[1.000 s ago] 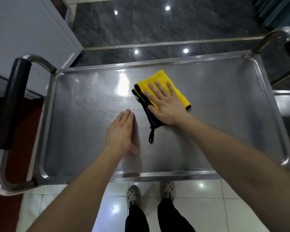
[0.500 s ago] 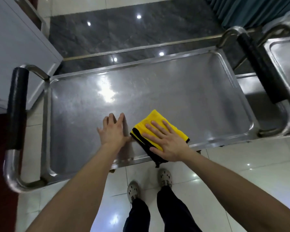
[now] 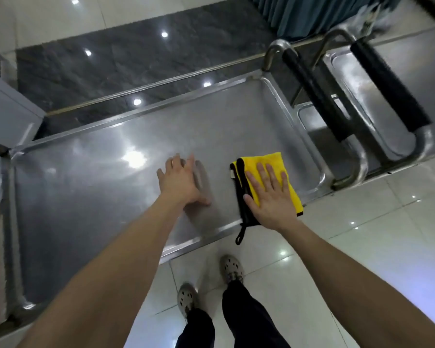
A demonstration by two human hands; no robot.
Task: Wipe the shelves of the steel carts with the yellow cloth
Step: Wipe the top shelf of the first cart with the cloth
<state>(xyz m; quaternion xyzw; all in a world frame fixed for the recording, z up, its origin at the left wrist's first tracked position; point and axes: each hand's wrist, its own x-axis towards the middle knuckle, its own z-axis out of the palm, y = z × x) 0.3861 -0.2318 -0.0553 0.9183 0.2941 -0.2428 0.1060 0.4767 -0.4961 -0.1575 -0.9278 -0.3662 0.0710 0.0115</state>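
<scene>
The yellow cloth [image 3: 269, 169], folded and with a black edge, lies on the top shelf [image 3: 111, 197] of the steel cart, near its front right corner. The right hand [image 3: 269, 194] presses flat on the cloth with straight, spread fingers. The left hand [image 3: 180, 182] rests flat on the bare shelf just beside it, fingers straight, holding nothing. A second cart [image 3: 387, 96] stands just beside on the right.
</scene>
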